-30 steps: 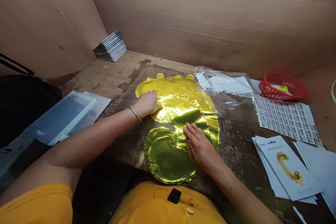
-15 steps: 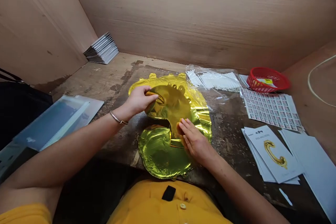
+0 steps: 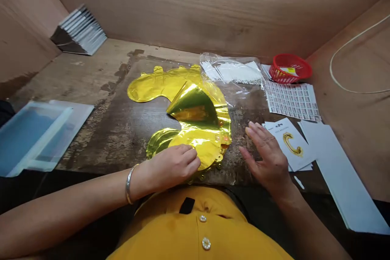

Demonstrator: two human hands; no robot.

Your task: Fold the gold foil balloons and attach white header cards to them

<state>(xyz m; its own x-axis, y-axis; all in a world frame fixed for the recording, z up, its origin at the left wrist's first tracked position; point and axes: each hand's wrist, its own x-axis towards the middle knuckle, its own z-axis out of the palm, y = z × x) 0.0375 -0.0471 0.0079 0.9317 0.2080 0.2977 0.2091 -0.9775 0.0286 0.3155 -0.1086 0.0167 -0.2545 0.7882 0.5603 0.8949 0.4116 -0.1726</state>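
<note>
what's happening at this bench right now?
A person is handling flat, C-shaped gold foil on a dark, worn table. The top layer is bent over toward the person. The left hand lies with curled fingers on its near end; whether it pinches the foil is hidden. The right hand is open, off the foil, beside the foil-balloon card. A red basket stands farther back on the right.

A worn table point(image 3: 128, 128) bears gold foil point(image 3: 202, 109) and cards point(image 3: 291, 146).
</note>
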